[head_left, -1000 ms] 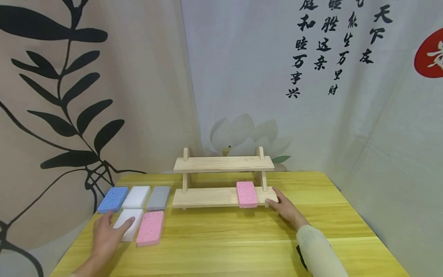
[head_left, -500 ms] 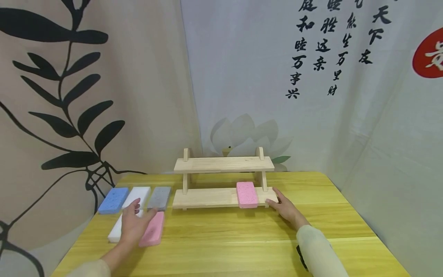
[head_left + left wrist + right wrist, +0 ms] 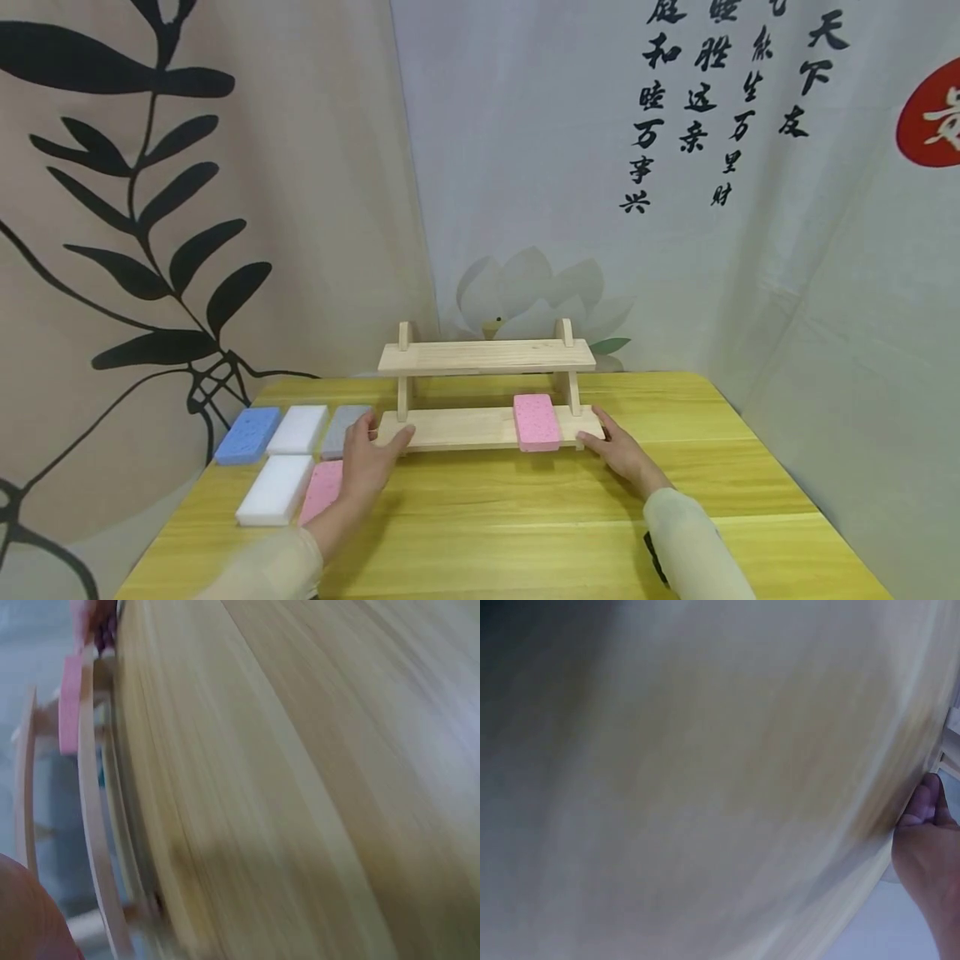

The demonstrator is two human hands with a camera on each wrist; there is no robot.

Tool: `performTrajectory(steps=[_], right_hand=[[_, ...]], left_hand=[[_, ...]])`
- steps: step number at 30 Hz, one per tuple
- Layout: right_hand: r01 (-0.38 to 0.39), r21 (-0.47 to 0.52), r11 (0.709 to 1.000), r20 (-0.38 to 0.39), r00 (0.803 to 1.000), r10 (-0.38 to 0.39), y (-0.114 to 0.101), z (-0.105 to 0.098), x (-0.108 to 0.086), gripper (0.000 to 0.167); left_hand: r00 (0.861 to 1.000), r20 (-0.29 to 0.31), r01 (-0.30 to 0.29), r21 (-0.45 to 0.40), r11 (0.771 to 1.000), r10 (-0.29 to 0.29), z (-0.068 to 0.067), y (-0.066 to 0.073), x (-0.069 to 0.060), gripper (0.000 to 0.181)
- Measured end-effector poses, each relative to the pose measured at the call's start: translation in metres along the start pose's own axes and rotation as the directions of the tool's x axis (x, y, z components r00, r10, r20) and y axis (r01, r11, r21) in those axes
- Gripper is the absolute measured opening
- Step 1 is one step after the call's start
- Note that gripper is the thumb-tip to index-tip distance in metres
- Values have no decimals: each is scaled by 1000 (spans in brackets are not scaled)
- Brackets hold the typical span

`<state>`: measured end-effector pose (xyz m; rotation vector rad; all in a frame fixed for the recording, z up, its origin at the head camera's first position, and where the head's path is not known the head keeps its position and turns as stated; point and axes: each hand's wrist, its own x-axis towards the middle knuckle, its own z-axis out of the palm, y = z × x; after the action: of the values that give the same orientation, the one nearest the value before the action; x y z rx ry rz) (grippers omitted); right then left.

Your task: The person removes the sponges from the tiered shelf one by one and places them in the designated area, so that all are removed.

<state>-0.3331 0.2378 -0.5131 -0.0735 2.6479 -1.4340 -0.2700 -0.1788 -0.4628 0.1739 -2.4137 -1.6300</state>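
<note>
A two-tier wooden display rack (image 3: 465, 427) stands at the back of the table. On its lower board, toward the right end, lies a pink sponge (image 3: 537, 422). My right hand (image 3: 621, 452) grips that board's right end, thumb in front and fingers behind. At the left end of the same board, my left hand (image 3: 367, 462) has thumb and fingers spread, with nothing held; whether it touches the wood I cannot tell. Beneath and beside the left hand are a grey sponge (image 3: 341, 442) and another pink sponge (image 3: 321, 490), both partly hidden.
Left of the hand lie a blue sponge (image 3: 247, 435), a white sponge (image 3: 297, 429) and a second white sponge (image 3: 276, 490). The yellow wood-grain table (image 3: 525, 525) meets a printed cloth backdrop (image 3: 525, 167) behind the rack.
My left hand has moved right, from over the near white sponge, past the pink one, to the rack's left end. The right hand stays on the rack. The sponges stay on the table.
</note>
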Motion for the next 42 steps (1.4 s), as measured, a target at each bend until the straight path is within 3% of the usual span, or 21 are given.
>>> performTrajectory(steps=[9,19,27,34,42], right_hand=[[8,-2,1000,0,1000,-8,0,0,1,86],[4,-1,1000,1,1000,-4,2,0,2,87],[8,2,1000,6,1000,-8,2,0,2,87],[3,10,1000,5,1000,-3,2,0,1,87],[13,20,1000,4,1000,-13,1,0,0,86]], left_hand=[[998,22,-57,-95,994,59,59,20,-9,86],[998,5,-65,-85,994,66,110,31,-20,84],[995,-41,-87,-3,996,87,144,40,-28,84],[994,-75,-81,16,997,82,169,44,-34,87],[984,-152,-89,51,995,96,196,45,-40,88]])
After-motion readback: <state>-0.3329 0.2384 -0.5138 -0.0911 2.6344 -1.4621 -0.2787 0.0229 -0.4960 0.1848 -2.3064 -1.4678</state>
